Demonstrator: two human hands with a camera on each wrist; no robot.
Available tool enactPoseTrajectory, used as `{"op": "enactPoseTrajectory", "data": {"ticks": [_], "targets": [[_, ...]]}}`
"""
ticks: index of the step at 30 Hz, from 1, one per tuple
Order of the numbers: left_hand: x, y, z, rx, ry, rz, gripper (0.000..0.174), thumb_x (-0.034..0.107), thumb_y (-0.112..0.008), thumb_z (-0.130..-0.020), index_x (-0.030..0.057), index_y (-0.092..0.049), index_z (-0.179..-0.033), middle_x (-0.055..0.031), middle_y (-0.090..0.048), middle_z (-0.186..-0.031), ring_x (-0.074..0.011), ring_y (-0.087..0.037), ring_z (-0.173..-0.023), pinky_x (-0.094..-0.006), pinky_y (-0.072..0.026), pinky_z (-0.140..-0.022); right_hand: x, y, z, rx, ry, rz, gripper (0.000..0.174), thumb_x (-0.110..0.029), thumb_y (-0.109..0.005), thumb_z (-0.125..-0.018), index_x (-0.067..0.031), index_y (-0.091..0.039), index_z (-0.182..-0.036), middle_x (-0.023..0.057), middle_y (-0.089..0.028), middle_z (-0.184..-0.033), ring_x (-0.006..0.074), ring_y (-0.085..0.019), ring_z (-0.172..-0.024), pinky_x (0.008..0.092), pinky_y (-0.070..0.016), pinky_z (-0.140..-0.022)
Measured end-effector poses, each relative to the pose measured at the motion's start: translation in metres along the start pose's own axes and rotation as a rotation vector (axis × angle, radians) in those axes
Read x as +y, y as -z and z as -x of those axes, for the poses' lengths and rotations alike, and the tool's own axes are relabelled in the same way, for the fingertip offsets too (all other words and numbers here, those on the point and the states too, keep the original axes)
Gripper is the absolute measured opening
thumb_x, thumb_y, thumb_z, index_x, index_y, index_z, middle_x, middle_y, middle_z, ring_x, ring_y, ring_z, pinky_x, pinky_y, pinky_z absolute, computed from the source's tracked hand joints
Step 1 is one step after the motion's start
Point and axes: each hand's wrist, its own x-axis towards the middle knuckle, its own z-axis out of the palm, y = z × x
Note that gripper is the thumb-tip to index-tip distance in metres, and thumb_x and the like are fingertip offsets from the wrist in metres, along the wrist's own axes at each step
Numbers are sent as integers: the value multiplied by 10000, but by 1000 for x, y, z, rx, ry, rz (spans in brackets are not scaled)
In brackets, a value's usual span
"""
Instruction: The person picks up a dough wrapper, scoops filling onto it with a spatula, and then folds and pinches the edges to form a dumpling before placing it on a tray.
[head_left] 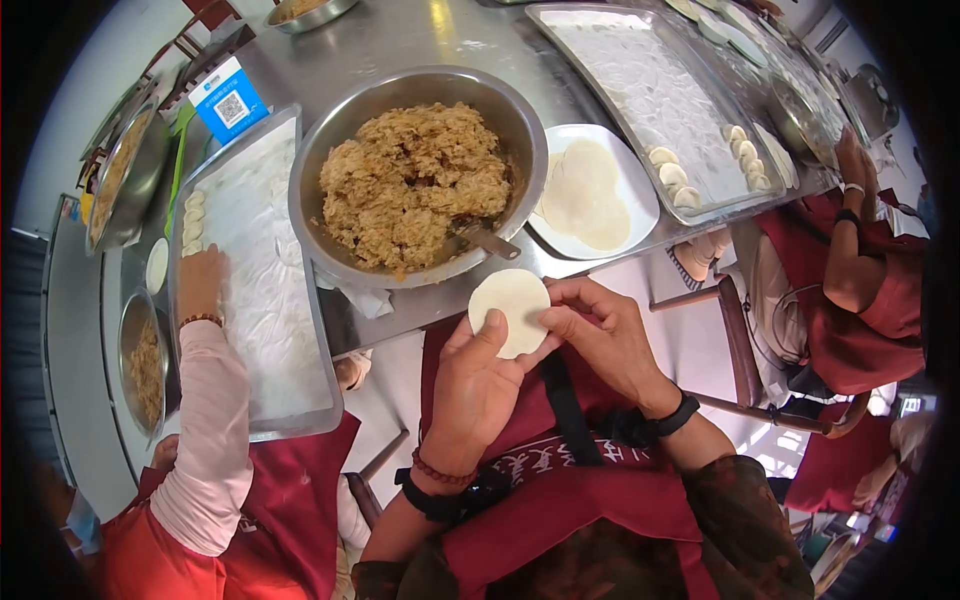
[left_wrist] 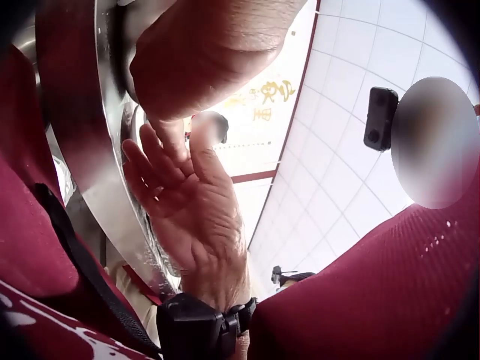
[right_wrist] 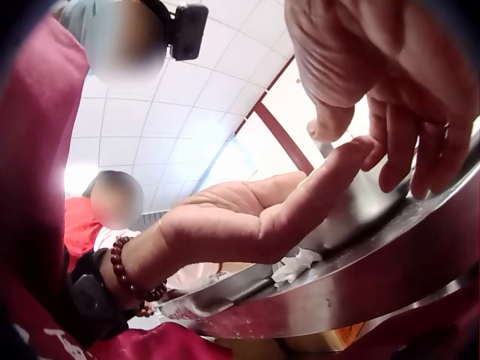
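In the head view a round dumpling wrapper [head_left: 522, 295] is held flat in front of the apron. My left hand [head_left: 468, 385] supports it from below, with the thumb pressed on its face. At the right edge my right hand [head_left: 612, 335] pinches it between thumb and fingers. Just beyond is a large steel bowl [head_left: 533, 150] of minced filling [head_left: 400, 190]; a metal utensil's handle [head_left: 492, 241] leans out over the rim. To its right, a white plate [head_left: 640, 205] bears more wrappers [head_left: 585, 190]. In both wrist views the hands meet at the fingertips and the wrapper is hidden.
A floured tray [head_left: 270, 330] with a row of dumplings lies left, where another person's hand [head_left: 203, 285] reaches in. Another tray [head_left: 640, 85] with several dumplings [head_left: 675, 180] stands back right. A blue code sign [head_left: 228, 103] stands behind the left tray. More people work at right.
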Motion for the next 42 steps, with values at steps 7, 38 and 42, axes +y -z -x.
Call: {"op": "enactPoseTrajectory", "data": {"ticks": [7,38,42], "targets": [[10,4,13,60,1,13,392,158,-530,-1007,-15,-446,-1348,-161,-550,-1331,-324,-526,-1269,-572,-392,-1110,0,-5,-4,-106,4,87,149,-83,-723,-882,19,-683,-983,99,-701,-1072,131,-660,-901,280,-552,-763],[25,22,17,197,-23,129,373,149,-477,-1010,-116,-477,-1272,-283,-564,-1271,-475,-514,-1248,-606,-377,-1112,-55,-7,-100,-1,870,659,151,-133,-708,-875,-105,-733,-1021,59,-734,-1007,274,-664,-1036,378,-508,-891],[24,24,18,196,-32,117,375,151,-469,-1012,-120,-472,-1271,-283,-564,-1269,-473,-514,-1249,-606,-369,-1118,-45,-10,-110,-45,915,732,147,-143,-713,-866,-107,-736,-1007,49,-738,-998,274,-666,-1064,385,-500,-905]]}}
